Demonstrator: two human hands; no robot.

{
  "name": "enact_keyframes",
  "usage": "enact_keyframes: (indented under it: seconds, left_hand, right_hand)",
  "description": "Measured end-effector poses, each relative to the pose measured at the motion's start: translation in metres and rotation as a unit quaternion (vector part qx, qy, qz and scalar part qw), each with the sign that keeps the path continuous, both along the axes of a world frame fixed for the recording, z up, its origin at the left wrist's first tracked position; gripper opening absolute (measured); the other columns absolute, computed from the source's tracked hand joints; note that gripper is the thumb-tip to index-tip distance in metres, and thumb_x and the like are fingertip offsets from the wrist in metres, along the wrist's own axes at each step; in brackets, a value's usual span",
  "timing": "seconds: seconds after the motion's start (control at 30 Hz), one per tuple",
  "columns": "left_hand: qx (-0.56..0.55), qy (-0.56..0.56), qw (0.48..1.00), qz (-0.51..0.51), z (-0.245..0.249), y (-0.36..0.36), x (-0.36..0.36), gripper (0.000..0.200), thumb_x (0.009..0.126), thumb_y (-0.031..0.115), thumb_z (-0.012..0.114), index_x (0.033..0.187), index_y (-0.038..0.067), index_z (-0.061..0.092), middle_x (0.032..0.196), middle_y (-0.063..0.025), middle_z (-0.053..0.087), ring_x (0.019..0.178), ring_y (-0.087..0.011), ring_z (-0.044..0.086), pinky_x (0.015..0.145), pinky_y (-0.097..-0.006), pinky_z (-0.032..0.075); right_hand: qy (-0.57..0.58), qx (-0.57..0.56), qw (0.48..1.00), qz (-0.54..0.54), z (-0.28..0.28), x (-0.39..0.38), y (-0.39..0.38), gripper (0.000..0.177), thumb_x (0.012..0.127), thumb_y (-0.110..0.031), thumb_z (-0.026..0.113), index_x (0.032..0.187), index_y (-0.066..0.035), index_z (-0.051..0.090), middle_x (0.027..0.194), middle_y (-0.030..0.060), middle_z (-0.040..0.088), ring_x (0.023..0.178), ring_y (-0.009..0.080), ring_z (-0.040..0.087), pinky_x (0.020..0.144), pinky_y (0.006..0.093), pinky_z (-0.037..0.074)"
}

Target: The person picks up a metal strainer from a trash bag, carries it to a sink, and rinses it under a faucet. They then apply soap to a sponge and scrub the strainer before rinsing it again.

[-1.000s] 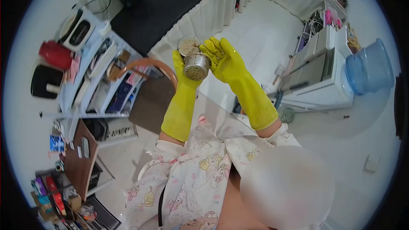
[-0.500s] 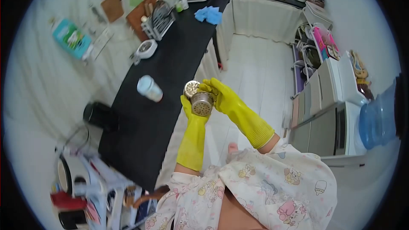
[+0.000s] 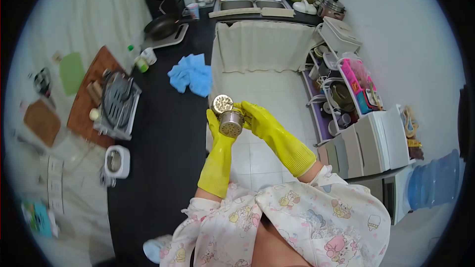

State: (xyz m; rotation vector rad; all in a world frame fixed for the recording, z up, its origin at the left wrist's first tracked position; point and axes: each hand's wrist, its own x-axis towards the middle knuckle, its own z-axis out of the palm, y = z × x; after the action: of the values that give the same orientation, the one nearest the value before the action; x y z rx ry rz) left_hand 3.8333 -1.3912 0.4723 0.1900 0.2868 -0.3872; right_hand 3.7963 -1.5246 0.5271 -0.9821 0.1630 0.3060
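Both my hands wear long yellow rubber gloves and meet in front of my body, beside the counter edge. Between them is a small silvery metal cup (image 3: 231, 123) with holes in its end. Against its upper left side lies a round metal disc (image 3: 222, 104) dotted with knobs or holes; whether the two are joined is hidden. My left hand (image 3: 214, 127) is closed round the pieces from below and the left. My right hand (image 3: 253, 117) grips the cup's right side, its fingertips partly behind the metal.
The black counter (image 3: 158, 133) runs along my left, bearing a blue cloth (image 3: 192, 74), a dish rack (image 3: 118, 104), a white kitchen scale (image 3: 117, 161) and a frying pan (image 3: 162, 27). Ahead is a double sink (image 3: 255, 4). Shelving (image 3: 316, 94) and a water bottle (image 3: 434, 180) stand right.
My view has swung left-to-right and forward, bringing the sink and blue cloth nearer the middle. The metal pieces stay in both hands, with little change in grip.
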Motion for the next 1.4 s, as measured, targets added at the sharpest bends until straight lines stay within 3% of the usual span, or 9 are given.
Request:
enact_keyframes:
  seconds: [0.37, 0.57, 0.63, 0.8, 0.93, 1.07, 1.1, 1.17, 1.4]
  left_hand:
    - [0.039, 0.015, 0.983, -0.178, -0.02, -0.176, 0.34, 0.068, 0.089, 0.063, 0.034, 0.132, 0.011, 0.044, 0.125, -0.0179, 0.051, 0.109, -0.0355, 0.055, 0.087, -0.0497, 0.05]
    - [0.129, 0.009, 0.988, -0.089, -0.025, -0.23, 0.51, 0.07, 0.089, 0.066, 0.025, 0.133, 0.014, 0.042, 0.127, -0.0167, 0.051, 0.112, -0.0335, 0.054, 0.088, -0.0494, 0.05]
    - [0.092, -0.118, 0.984, -0.099, -0.025, -0.231, 0.564, 0.071, 0.089, 0.066, 0.023, 0.133, 0.014, 0.042, 0.125, -0.0161, 0.052, 0.111, -0.0335, 0.055, 0.088, -0.0472, 0.05]
    - [0.088, -0.031, 0.991, -0.099, -0.035, -0.269, 0.72, 0.068, 0.089, 0.067, 0.021, 0.124, 0.016, 0.052, 0.123, -0.0111, 0.055, 0.106, -0.0287, 0.058, 0.084, -0.0405, 0.052]
    - [0.013, 0.068, 0.993, -0.093, -0.081, -0.305, 0.847, 0.042, 0.086, 0.057, 0.053, 0.1, 0.018, 0.059, 0.091, 0.0008, 0.067, 0.083, -0.0167, 0.065, 0.074, -0.037, 0.055]
    - [0.081, 0.133, 0.982, -0.104, -0.067, -0.309, 0.919, 0.033, 0.089, 0.048, 0.055, 0.102, 0.019, 0.063, 0.085, 0.0002, 0.07, 0.075, -0.0174, 0.068, 0.072, -0.0388, 0.057]
    - [0.084, 0.145, 0.981, -0.102, -0.066, -0.308, 0.935, 0.033, 0.089, 0.048, 0.055, 0.102, 0.019, 0.063, 0.085, 0.0002, 0.07, 0.075, -0.0174, 0.068, 0.072, -0.0388, 0.057]
    - [0.076, 0.09, 0.984, -0.134, -0.069, -0.308, 0.968, 0.039, 0.09, 0.05, 0.053, 0.096, 0.012, 0.063, 0.082, 0.001, 0.068, 0.079, -0.0167, 0.067, 0.077, -0.0374, 0.056]
    - [0.147, 0.072, 0.979, -0.125, -0.111, -0.305, 1.025, 0.057, 0.09, 0.049, 0.053, 0.133, 0.013, 0.038, 0.127, -0.0079, 0.051, 0.115, -0.0272, 0.054, 0.091, -0.0393, 0.046]
  right_hand:
    - [-0.066, -0.07, 0.991, -0.088, -0.019, 0.284, -0.157, 0.032, 0.094, -0.03, 0.053, 0.115, -0.006, 0.06, 0.104, 0.0028, 0.062, 0.093, 0.0116, 0.058, 0.084, 0.0279, 0.047]
    - [-0.028, -0.053, 0.997, -0.053, -0.003, 0.477, -0.223, 0.027, 0.093, -0.027, 0.055, 0.112, -0.007, 0.059, 0.102, 0.0016, 0.061, 0.09, 0.0101, 0.058, 0.079, 0.0256, 0.048]
    - [-0.072, -0.019, 0.997, -0.034, 0.017, 0.53, -0.228, 0.026, 0.093, -0.027, 0.056, 0.11, -0.008, 0.059, 0.101, 0.0019, 0.061, 0.089, 0.0101, 0.058, 0.079, 0.0253, 0.048]
    - [-0.12, 0.041, 0.992, -0.026, 0.007, 0.688, -0.27, 0.028, 0.093, -0.024, 0.055, 0.115, -0.006, 0.058, 0.105, 0.0028, 0.061, 0.098, 0.0137, 0.058, 0.082, 0.0288, 0.049]
    - [-0.101, 0.074, 0.987, -0.102, -0.007, 0.813, -0.318, 0.029, 0.092, -0.019, 0.056, 0.118, -0.006, 0.057, 0.106, 0.0058, 0.062, 0.099, 0.0176, 0.061, 0.082, 0.0322, 0.053]
    - [-0.048, 0.054, 0.98, -0.183, -0.028, 0.92, -0.383, 0.027, 0.092, -0.019, 0.057, 0.114, -0.003, 0.058, 0.102, 0.0076, 0.064, 0.089, 0.0187, 0.065, 0.077, 0.0317, 0.056]
    - [-0.045, 0.01, 0.977, -0.21, -0.031, 0.942, -0.397, 0.026, 0.092, -0.019, 0.057, 0.114, -0.005, 0.059, 0.101, 0.007, 0.064, 0.087, 0.0176, 0.065, 0.075, 0.0298, 0.055]
    - [-0.255, -0.334, 0.877, -0.234, -0.069, 0.993, -0.424, 0.023, 0.091, -0.019, 0.059, 0.11, -0.005, 0.06, 0.098, 0.0057, 0.063, 0.08, 0.0154, 0.063, 0.069, 0.0272, 0.053]
    - [0.104, -0.121, 0.97, -0.183, -0.206, 1.171, -0.441, 0.017, 0.084, -0.017, 0.064, 0.1, -0.01, 0.063, 0.086, 0.0023, 0.064, 0.07, 0.0158, 0.059, 0.064, 0.0296, 0.048]
